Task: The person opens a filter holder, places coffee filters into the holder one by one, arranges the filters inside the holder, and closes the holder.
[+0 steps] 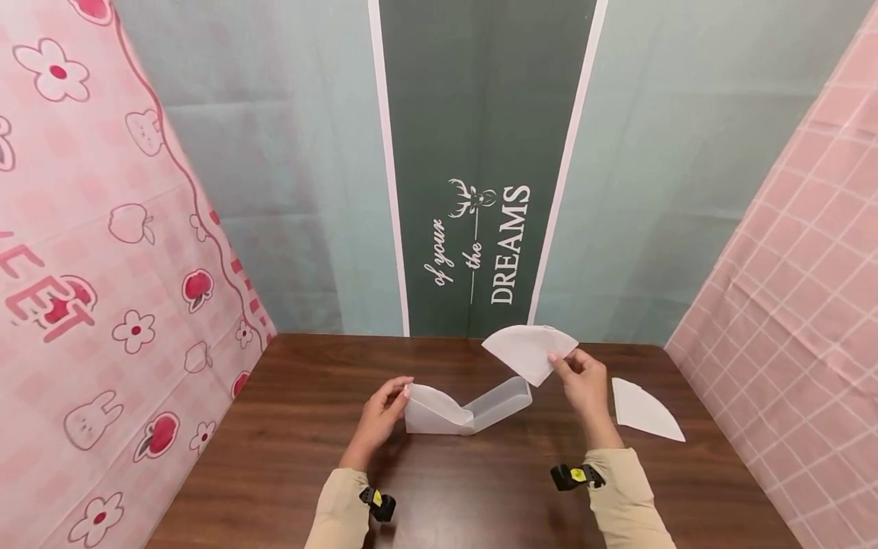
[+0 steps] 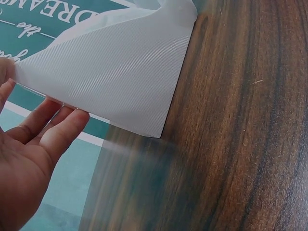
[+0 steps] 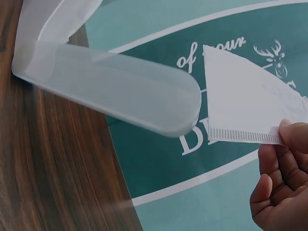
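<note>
White txt (image 1: 511,244) on dk green panel (image 1: 480,91): "of your", "the", "DREAMS". Red ltrs (image 1: 72,324) on pink cloth (image 1: 165,374): "EET", start cut off. Yellow tags (image 1: 578,474) on wrist straps (image 1: 594,476): too small.

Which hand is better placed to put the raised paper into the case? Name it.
Probably the right hand: it pinches the paper near the open lid of the case, while the left hand holds the case.

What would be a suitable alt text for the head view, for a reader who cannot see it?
A person's right grip pinches a fan-shaped white paper near an open translucent case, which the left grip holds on a brown wood-grain table. A second paper of similar shape lies to the right.
</note>
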{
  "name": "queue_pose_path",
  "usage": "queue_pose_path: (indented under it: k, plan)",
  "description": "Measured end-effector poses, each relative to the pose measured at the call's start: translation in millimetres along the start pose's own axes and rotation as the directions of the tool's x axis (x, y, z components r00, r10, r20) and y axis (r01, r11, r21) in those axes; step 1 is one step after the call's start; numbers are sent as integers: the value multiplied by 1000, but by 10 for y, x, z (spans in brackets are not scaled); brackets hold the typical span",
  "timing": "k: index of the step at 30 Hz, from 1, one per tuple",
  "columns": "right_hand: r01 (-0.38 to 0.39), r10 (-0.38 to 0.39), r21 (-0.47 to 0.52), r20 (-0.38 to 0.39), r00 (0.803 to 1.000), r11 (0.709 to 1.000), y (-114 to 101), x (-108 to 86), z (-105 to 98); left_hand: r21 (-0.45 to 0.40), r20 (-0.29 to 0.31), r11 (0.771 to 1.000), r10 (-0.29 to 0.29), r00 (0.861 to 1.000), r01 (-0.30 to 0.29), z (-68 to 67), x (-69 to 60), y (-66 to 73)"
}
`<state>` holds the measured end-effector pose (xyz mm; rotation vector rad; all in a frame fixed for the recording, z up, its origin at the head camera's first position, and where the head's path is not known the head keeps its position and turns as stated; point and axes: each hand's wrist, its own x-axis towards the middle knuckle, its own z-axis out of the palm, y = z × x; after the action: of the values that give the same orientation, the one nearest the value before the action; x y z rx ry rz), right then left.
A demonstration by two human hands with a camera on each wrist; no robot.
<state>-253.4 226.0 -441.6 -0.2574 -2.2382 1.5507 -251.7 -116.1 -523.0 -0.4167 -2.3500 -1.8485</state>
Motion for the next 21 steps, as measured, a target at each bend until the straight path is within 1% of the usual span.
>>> queue_pose_path:
  k: [1,3,4,6,8,10,11,18,21]
  plan:
    - [-5,5,4,4,1000,1000,-7,-17,7,3,-3,1000,25,1000,-25,5,-11,-15]
    - [-3,3,24,10,1000,1000,-23,-41,25,11,-8,998,57,998,-57,11,-23,-31]
    - [1,-1,33,13,1000,999,-31,-51,34,8,-13,998,55,998,-55,14,-25,-34]
    - [13,-14,59,15,1000,998,-46,-66,55,4,-17,999,39,999,-39,16,-27,-20]
    - [22,-24,82,20,1000,996,-67,-75,84,-15,-18,1000,-4,1000,4,9,-23,-1]
    - [25,-28,101,27,999,995,-81,-86,109,-17,-20,999,-35,999,35,7,-18,9]
    - [25,-29,108,31,999,994,-86,-88,118,-14,-19,999,-42,999,41,8,-18,14]
    - [26,-33,173,41,999,985,-108,-115,194,-5,-18,999,-47,999,47,12,-21,29]
    - [35,-44,180,49,998,983,-128,-128,234,-5,-21,999,-52,998,52,10,-25,33]
